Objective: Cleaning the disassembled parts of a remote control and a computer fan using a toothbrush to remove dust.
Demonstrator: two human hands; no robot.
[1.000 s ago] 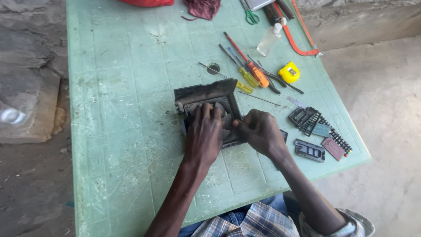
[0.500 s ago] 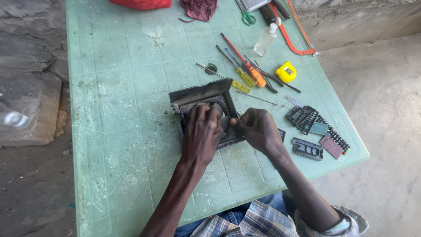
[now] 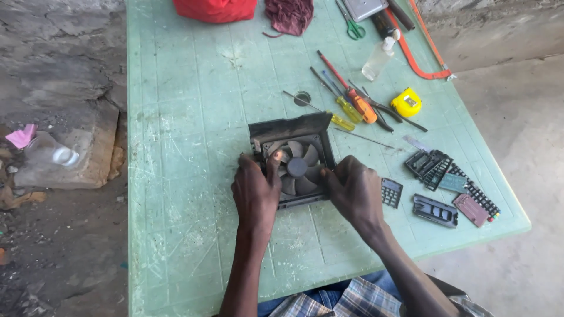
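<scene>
A black square cooling fan in its housing point(image 3: 296, 164) lies on the green plastic table point(image 3: 188, 117). Its blades and hub face up, and a dark flap stands along its far edge. My left hand point(image 3: 255, 194) grips the fan's left side, thumb resting on the blades. At the right side my right hand point(image 3: 352, 191) holds the frame, fingers curled over the near right corner.
Screwdrivers point(image 3: 346, 94), a yellow tape measure point(image 3: 407, 103), a clear bottle point(image 3: 378, 58), scissors point(image 3: 351, 24) and an orange hacksaw point(image 3: 420, 50) lie beyond the fan. Small dark electronic parts point(image 3: 435, 210) sit at the right edge. A red bag point(image 3: 214, 9) and maroon cloth point(image 3: 289, 14) are at the far end.
Both hands have slid off the top of the fan to its sides, uncovering the blades. The view has shifted slightly.
</scene>
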